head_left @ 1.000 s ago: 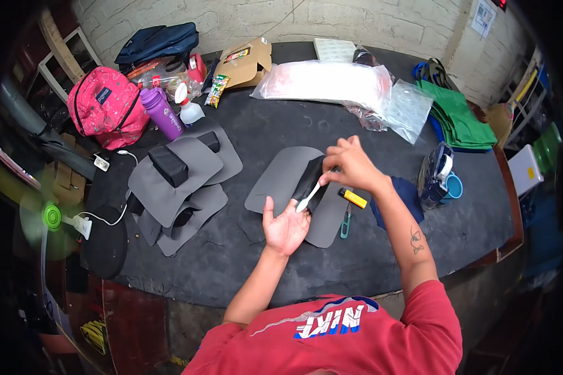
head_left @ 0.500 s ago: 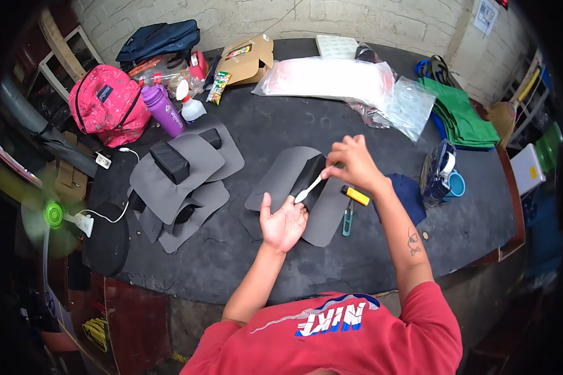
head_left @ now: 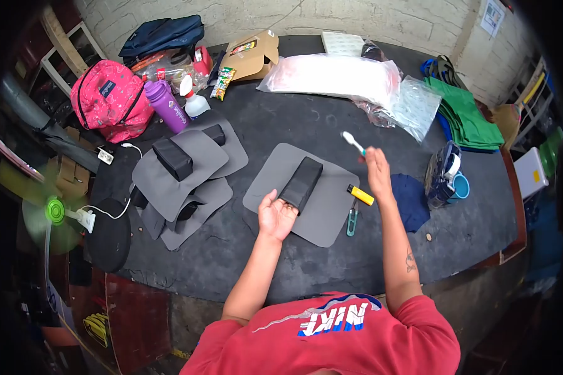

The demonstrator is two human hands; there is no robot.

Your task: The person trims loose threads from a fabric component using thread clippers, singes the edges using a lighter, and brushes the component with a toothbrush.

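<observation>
In front of me lies a grey flat panel [head_left: 331, 209] with a black box-shaped piece [head_left: 306, 178] raised along its middle. My left hand [head_left: 276, 217] is palm up at the near end of that piece; its fingertips are tucked at or under the edge and partly hidden, with the thumb beside it. Held above the table to the right of the panel, a white and teal toothbrush [head_left: 351, 140] is in my right hand [head_left: 378, 175]. A yellow lighter [head_left: 360, 195] lies by the panel's right edge, with a green-handled small tool [head_left: 352, 222] just below it.
Several similar grey panels with black pieces [head_left: 197, 162] are piled at the left. Behind them stand a purple bottle [head_left: 166, 106], a spray bottle [head_left: 195, 103] and a pink backpack [head_left: 111, 103]. Plastic-wrapped sheets [head_left: 331, 75] lie at the back. A blue cup [head_left: 459, 186] is at right.
My right hand has drawn the toothbrush away from my left fingers, to the right. The black piece now stands as a box shape, and my left fingers have moved to its near end.
</observation>
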